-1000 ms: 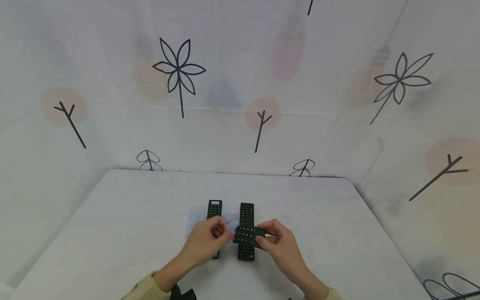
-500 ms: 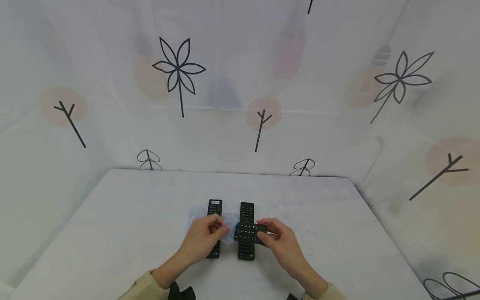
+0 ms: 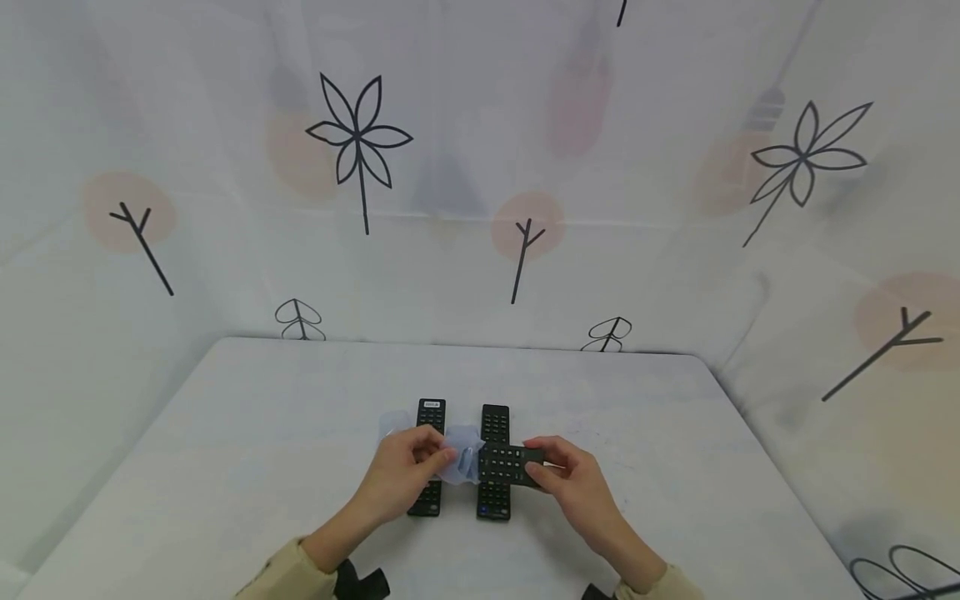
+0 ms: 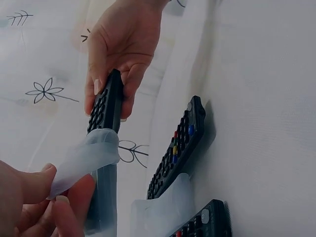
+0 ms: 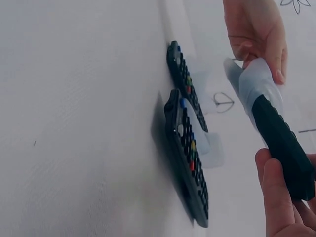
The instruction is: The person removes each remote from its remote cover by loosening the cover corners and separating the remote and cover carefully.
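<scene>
My right hand [image 3: 577, 483] holds one end of a black remote control [image 3: 510, 464] between thumb and fingers, above the table. A thin translucent plastic sleeve [image 4: 94, 155] covers the remote's other end. Its loose edge is pinched between the thumb and fingers of my left hand [image 3: 401, 468]. In the left wrist view the sleeve looks bunched partway along the remote, whose keys show beyond it toward the right hand. Below lie two more black remotes: the left one [image 3: 429, 500] is partly hidden by my left hand, the right one [image 3: 494, 507] is crossed by the held remote.
Another piece of clear plastic [image 3: 393, 422] lies on the white table [image 3: 300, 417] by the left remote. Plastic [image 4: 165, 210] also shows between the two lying remotes in the left wrist view. A patterned cloth [image 3: 450, 275] hangs behind the table.
The held remote has shifted a little to the right with my right hand. More plastic sleeve now shows between my left hand and the remote's keys. The two lying remotes have stayed put.
</scene>
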### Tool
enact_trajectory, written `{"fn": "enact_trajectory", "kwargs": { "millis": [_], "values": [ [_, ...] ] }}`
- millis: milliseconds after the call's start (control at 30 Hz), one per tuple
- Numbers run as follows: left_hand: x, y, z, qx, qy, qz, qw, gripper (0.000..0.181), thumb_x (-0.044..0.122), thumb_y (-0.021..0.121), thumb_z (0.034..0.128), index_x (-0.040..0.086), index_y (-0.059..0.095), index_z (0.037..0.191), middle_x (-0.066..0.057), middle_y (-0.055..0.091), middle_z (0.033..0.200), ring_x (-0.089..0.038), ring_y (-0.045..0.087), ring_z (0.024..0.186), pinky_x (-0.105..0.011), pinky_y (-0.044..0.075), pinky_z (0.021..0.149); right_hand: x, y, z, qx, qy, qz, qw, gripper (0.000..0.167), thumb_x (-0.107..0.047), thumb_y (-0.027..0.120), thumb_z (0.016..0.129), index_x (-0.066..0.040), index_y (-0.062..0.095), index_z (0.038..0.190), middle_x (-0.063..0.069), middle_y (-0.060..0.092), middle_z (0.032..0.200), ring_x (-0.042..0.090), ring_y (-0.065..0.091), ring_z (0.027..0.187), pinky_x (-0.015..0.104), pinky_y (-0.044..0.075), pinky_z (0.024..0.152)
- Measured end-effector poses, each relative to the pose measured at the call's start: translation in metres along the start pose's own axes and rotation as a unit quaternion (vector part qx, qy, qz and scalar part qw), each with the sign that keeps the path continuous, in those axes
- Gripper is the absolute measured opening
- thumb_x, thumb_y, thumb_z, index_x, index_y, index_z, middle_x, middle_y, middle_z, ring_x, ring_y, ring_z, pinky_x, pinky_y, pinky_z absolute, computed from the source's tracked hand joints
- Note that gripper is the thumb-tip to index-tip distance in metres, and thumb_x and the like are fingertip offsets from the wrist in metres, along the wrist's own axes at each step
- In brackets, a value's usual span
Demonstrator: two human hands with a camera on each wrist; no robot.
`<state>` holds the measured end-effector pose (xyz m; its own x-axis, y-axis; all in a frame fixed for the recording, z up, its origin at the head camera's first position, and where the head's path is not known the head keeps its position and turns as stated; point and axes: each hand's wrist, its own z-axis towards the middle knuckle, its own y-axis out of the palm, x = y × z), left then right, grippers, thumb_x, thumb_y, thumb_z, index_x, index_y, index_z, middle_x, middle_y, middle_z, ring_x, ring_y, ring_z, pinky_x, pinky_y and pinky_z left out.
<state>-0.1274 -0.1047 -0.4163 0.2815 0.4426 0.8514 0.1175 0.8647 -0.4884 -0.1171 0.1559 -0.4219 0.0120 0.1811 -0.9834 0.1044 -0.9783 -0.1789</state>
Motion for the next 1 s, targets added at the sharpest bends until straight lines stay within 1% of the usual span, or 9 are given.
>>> {"fn": "enact_trajectory", "kwargs": {
  "millis": [200, 367, 467, 700, 800, 900, 1000],
  "values": [
    [0.0, -0.005, 0.0, 0.001, -0.018, -0.025, 0.9995, 0.01, 0.02, 0.072, 0.0929, 0.01, 0.068, 0.091, 0.004, 0.067, 0.081, -0.012, 0.062, 0.07, -0.026, 0.05, 0.058, 0.003, -0.005, 0.001, 0.009, 0.008, 0.004, 0.9999, 0.03, 0.001, 0.066, 0.092, 0.003, 0.062, 0.121, 0.018, 0.066, 0.118, 0.026, 0.07, 0.096, 0.033, 0.058, 0.077],
    [-0.003, -0.007, 0.0, 0.004, -0.022, -0.031, 0.9993, 0.012, 0.021, 0.072, 0.0929, 0.01, 0.068, 0.091, 0.003, 0.068, 0.081, -0.013, 0.063, 0.069, -0.026, 0.05, 0.057, 0.005, -0.008, 0.002, 0.01, 0.021, 0.011, 0.9997, 0.03, 0.001, 0.066, 0.092, 0.003, 0.062, 0.122, 0.018, 0.066, 0.118, 0.027, 0.07, 0.096, 0.034, 0.058, 0.078],
    [-0.005, -0.008, -0.001, 0.006, -0.026, -0.039, 0.9989, 0.012, 0.019, 0.072, 0.0928, 0.009, 0.068, 0.091, 0.002, 0.068, 0.081, -0.015, 0.065, 0.069, -0.026, 0.051, 0.058, 0.005, -0.009, 0.002, 0.012, 0.022, 0.009, 0.9997, 0.03, 0.001, 0.066, 0.092, 0.002, 0.063, 0.121, 0.018, 0.066, 0.118, 0.027, 0.07, 0.097, 0.034, 0.058, 0.078],
    [-0.005, -0.013, -0.002, 0.025, -0.042, -0.034, 0.9982, 0.007, 0.014, 0.073, 0.0916, 0.008, 0.068, 0.091, 0.001, 0.067, 0.082, -0.015, 0.063, 0.071, -0.026, 0.051, 0.058, 0.003, -0.013, 0.001, 0.021, 0.024, 0.004, 0.9995, 0.03, 0.002, 0.066, 0.092, 0.002, 0.062, 0.122, 0.017, 0.066, 0.118, 0.026, 0.07, 0.096, 0.034, 0.058, 0.078],
    [-0.005, -0.016, -0.002, 0.031, -0.052, -0.034, 0.9976, 0.005, 0.012, 0.072, 0.092, 0.008, 0.068, 0.091, 0.0, 0.066, 0.082, -0.019, 0.063, 0.071, -0.026, 0.05, 0.055, 0.004, -0.015, 0.001, 0.029, 0.024, 0.006, 0.9993, 0.03, 0.003, 0.066, 0.091, 0.003, 0.063, 0.122, 0.017, 0.066, 0.118, 0.026, 0.07, 0.096, 0.034, 0.058, 0.077],
    [-0.006, -0.018, -0.002, 0.03, -0.061, -0.04, 0.9969, 0.005, 0.011, 0.071, 0.0924, 0.008, 0.067, 0.092, -0.001, 0.065, 0.082, -0.024, 0.062, 0.071, -0.027, 0.049, 0.053, 0.004, -0.017, 0.0, 0.035, 0.023, 0.005, 0.9991, 0.03, 0.003, 0.066, 0.091, 0.003, 0.063, 0.121, 0.016, 0.066, 0.118, 0.026, 0.07, 0.096, 0.034, 0.058, 0.077],
    [-0.007, -0.02, -0.003, 0.028, -0.063, -0.042, 0.9968, 0.005, 0.012, 0.071, 0.0925, 0.008, 0.067, 0.092, -0.001, 0.065, 0.081, -0.026, 0.063, 0.072, -0.028, 0.05, 0.053, 0.005, -0.018, -0.001, 0.037, 0.024, 0.005, 0.999, 0.029, 0.003, 0.066, 0.091, 0.001, 0.064, 0.12, 0.016, 0.066, 0.118, 0.026, 0.07, 0.096, 0.034, 0.058, 0.077]
  ]
}}
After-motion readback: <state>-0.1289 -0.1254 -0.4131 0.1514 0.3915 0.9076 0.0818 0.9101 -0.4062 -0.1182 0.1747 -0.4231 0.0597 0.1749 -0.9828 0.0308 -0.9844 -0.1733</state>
